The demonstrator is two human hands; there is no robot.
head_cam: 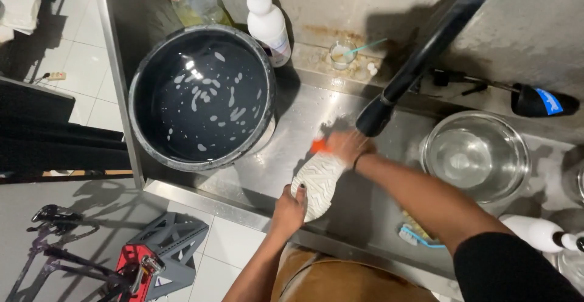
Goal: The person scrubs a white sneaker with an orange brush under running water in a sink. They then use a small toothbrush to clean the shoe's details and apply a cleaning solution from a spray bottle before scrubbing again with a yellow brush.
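A white rubber-soled shoe (pixel 317 183) lies sole-up on the wet stainless-steel worktop (pixel 255 174), just right of the big dark round bucket of soapy water (pixel 204 95) and near the front edge. The left hand (pixel 288 209) is closed on the shoe's near end, pinning it down. The right hand (pixel 348 147), blurred with motion, is wrapped around an orange-handled brush (pixel 319 146) at the shoe's far end, under the black tap spout (pixel 420 59).

To scrub well, I'd judge the left hand should keep the shoe pressed flat so it doesn't skate on the slick steel, while the brush runs short strokes along the tread grooves, not across them.

To the right sits a shiny steel bowl holding water (pixel 476 155); a blue-handled brush (pixel 418 236) lies near the front edge by the right forearm. A white plastic bottle with a blue cap (pixel 267 22) stands at the far wall beside a small glass with a stirrer (pixel 342 54)
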